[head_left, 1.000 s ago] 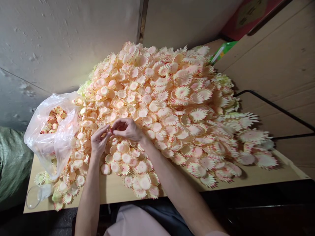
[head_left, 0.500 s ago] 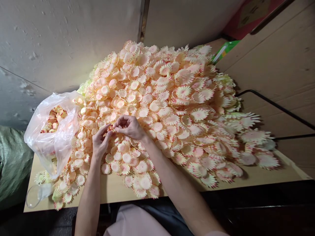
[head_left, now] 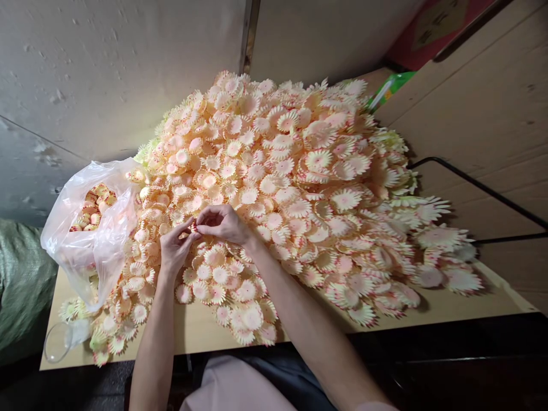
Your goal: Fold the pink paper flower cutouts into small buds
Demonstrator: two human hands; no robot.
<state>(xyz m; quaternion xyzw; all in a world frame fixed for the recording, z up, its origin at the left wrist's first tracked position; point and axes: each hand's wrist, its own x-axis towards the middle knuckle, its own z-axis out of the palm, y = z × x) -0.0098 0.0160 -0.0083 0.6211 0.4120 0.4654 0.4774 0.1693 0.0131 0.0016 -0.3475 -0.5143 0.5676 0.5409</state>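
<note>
Since half a second ago, the right hand (head_left: 226,224) has dipped slightly, its thumb and forefinger closing in toward the left hand (head_left: 173,245); apart from a slight shift of the view, everything else lies as it did. With the meeting fingertips as the clock's centre, a pale tabletop (head_left: 188,331) stretches from 8 round to 4 o'clock on the near side. Over it spreads a great heap of fringed flower discs (head_left: 274,185), cream with pink-red tips, thickest from 12 to 3 o'clock and trailing to 5 and 7. At 8 to 9 o'clock bulges a green sack (head_left: 21,291), beyond the table's end. Closer, at 9, a translucent plastic bag (head_left: 111,240) stands open, with small curled pieces (head_left: 98,208) inside. Both hands are narrow, thumbs and fingers pinched at one spot in front of the heap. Out at 8 o'clock a clear cup (head_left: 68,338) lies near the table edge. Smallest, a red-striped piece (head_left: 194,226) sits at the centre, gripped between the fingertips of both hands.
</note>
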